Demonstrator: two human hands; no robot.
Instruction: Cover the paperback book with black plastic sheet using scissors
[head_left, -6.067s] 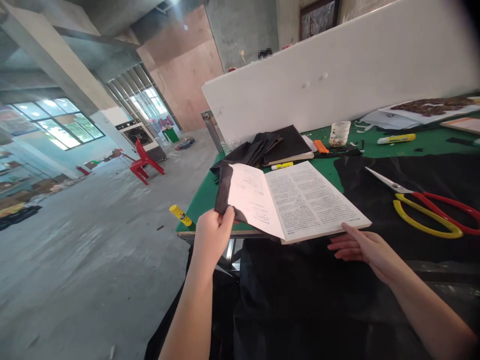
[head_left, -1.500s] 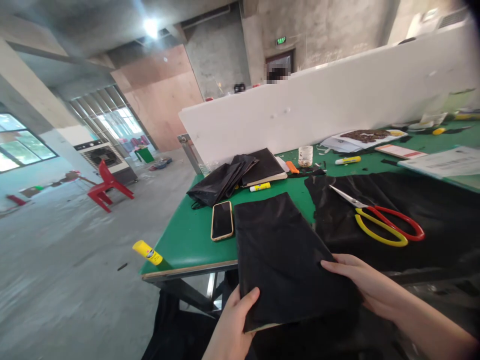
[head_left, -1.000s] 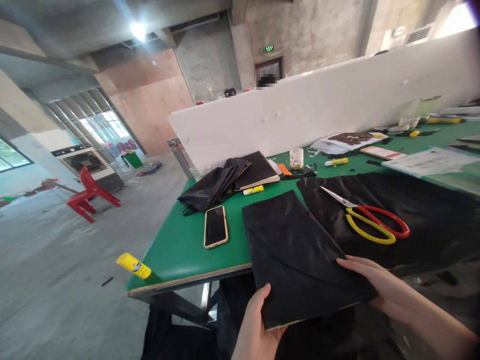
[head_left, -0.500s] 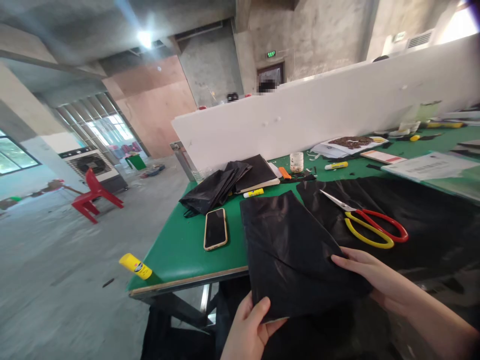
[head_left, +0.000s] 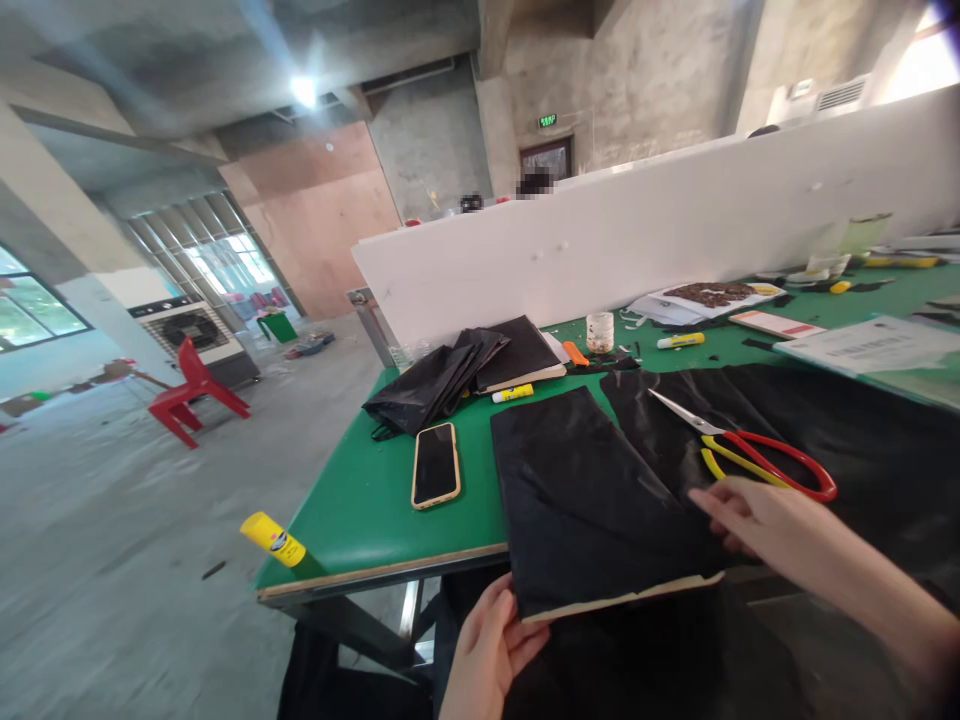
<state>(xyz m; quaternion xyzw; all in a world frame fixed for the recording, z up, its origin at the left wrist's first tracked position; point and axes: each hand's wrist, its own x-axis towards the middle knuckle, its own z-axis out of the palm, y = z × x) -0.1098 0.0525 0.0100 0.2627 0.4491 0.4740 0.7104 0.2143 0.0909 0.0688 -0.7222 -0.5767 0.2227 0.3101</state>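
A flat black-covered panel (head_left: 585,500) with a cream near edge, possibly a board or a book, lies partly over the table's front edge. My left hand (head_left: 491,640) is closed on its near left corner, thumb on the side and fingers underneath. Beside the panel's right edge is my right hand (head_left: 739,515), its thumb and fingers pinched together. What they pinch, if anything, I cannot make out. Scissors (head_left: 750,455) with one red and one yellow handle rest on a wide black sheet (head_left: 862,450), just behind my right hand, which covers part of the yellow handle.
On the green table (head_left: 375,500) are a phone (head_left: 436,467), a standing glue stick (head_left: 274,540), more glue sticks (head_left: 513,393), folded black bags (head_left: 435,380), a black-covered book (head_left: 521,355) and a jar (head_left: 600,332). A white partition (head_left: 600,240) runs behind.
My right hand has shifted from gripping the panel's right side to a pinch beside its edge, nearer the scissors. The panel's near edge now shows a cream strip. My left hand stays at the corner.
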